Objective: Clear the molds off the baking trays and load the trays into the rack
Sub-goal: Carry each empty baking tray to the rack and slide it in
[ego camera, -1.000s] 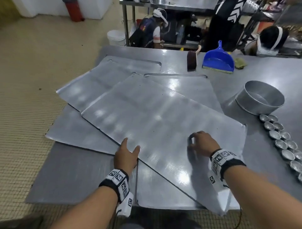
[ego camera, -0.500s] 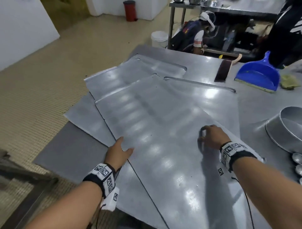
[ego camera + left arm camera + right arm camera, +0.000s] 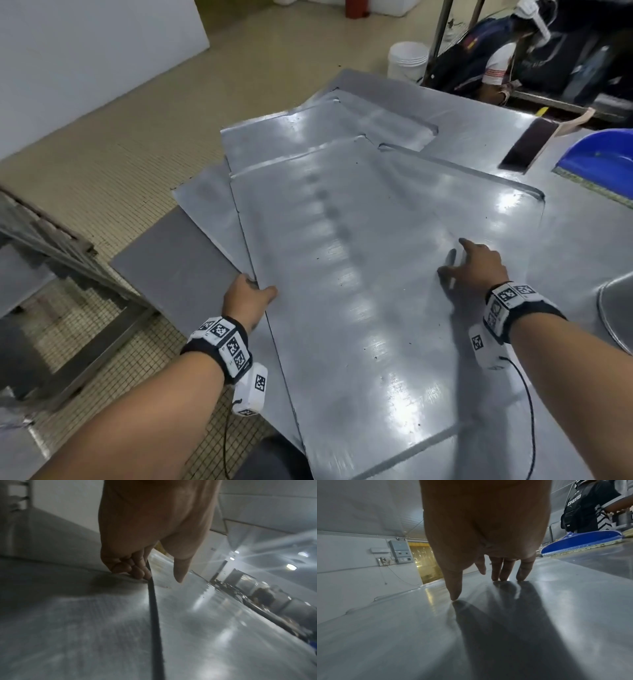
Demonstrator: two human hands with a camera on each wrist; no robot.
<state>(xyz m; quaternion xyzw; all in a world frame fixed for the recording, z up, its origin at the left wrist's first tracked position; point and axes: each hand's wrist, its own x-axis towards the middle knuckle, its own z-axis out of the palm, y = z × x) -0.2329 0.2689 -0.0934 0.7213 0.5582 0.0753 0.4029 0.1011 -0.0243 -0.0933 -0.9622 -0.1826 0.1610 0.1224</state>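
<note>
Since a second ago the left hand [image 3: 247,297] has curled onto the flat grey metal baking tray's [image 3: 359,274] left long edge, the right hand [image 3: 478,265] pressing spread fingertips on top

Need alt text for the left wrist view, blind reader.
The left hand grips the edge of the top baking tray, fingers curled under it, thumb pointing down above it. Another tray lies beneath.
</note>
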